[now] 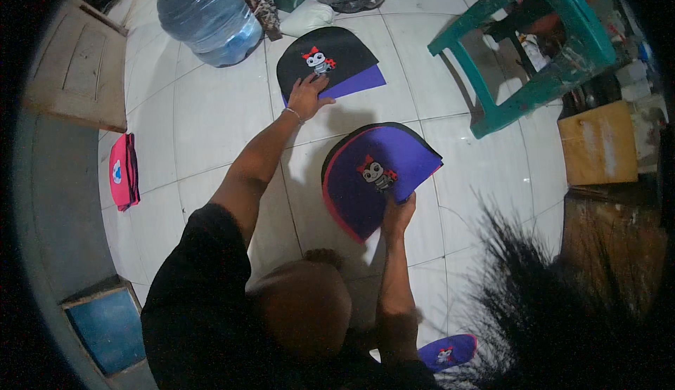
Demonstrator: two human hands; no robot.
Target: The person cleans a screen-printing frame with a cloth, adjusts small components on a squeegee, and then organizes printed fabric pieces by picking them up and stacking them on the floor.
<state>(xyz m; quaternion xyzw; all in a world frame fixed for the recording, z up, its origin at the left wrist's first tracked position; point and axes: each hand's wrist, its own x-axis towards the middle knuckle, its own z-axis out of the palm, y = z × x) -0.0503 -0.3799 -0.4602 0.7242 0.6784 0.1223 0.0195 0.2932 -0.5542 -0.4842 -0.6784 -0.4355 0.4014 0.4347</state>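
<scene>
My left hand (309, 97) reaches forward, its fingers spread flat over the lower edge of a black dome-shaped piece (344, 53) with a cartoon ladybug on it. A purple piece (365, 84) sticks out from beneath that one on the tiled floor. Closer to me, my right hand (399, 214) grips the lower right edge of a stack of dome-shaped pieces (415, 154). Its top piece is purple with the same ladybug; black and red edges show behind it. The thumb and fingers of that hand are partly hidden. Whether the stack touches the floor I cannot tell.
A large clear water jug (207, 21) stands at the far left, a green plastic stool (485, 102) at the right. Folded pink pieces (124, 172) lie by the left wall. Another purple ladybug piece (450, 351) is near my right elbow. Dark hair blocks the lower right.
</scene>
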